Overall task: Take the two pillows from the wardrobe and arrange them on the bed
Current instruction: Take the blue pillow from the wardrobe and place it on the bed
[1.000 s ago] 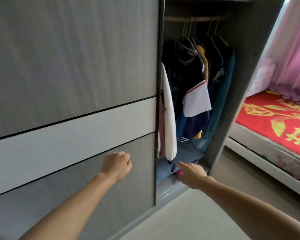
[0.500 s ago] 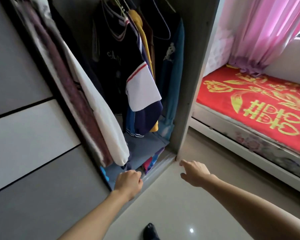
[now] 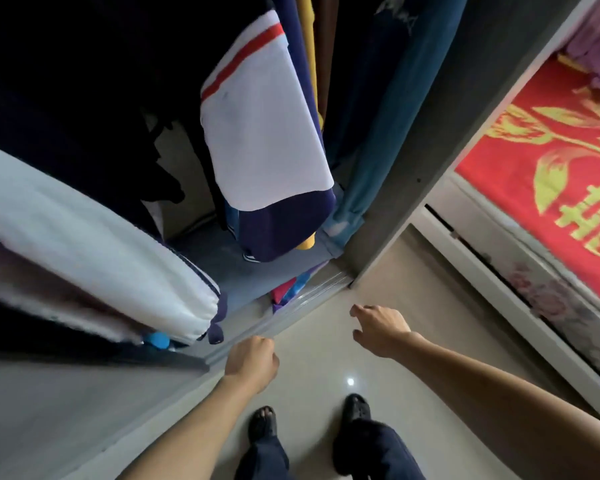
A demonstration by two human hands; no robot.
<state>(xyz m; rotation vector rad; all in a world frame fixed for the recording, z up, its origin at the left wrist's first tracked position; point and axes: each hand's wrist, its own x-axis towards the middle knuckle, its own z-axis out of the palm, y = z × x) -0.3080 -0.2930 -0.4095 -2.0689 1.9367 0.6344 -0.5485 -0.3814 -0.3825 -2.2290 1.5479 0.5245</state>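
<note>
The wardrobe (image 3: 420, 140) stands open in front of me, full of hanging clothes. On its floor lies a grey-blue folded pile (image 3: 253, 275) with pink and purple fabric (image 3: 288, 289) at its front edge; I cannot tell whether these are the pillows. My left hand (image 3: 252, 362) hovers in a loose fist just outside the wardrobe's bottom rail (image 3: 291, 313), holding nothing. My right hand (image 3: 378, 327) is over the floor near the rail, fingers curled and slightly apart, empty. The bed (image 3: 561, 188) with a red and gold cover lies at the right.
A white garment (image 3: 94, 244) and a white sleeve with a red stripe (image 3: 264, 133) hang low over the wardrobe floor. The grey sliding door (image 3: 49, 410) is at lower left. My two feet (image 3: 309, 420) stand on the glossy tile floor (image 3: 326, 362). The bed's white frame (image 3: 499, 271) borders the right.
My view has tilted down and moved closer to the wardrobe floor. Both hands have drawn back from inside the wardrobe opening to just outside its bottom rail.
</note>
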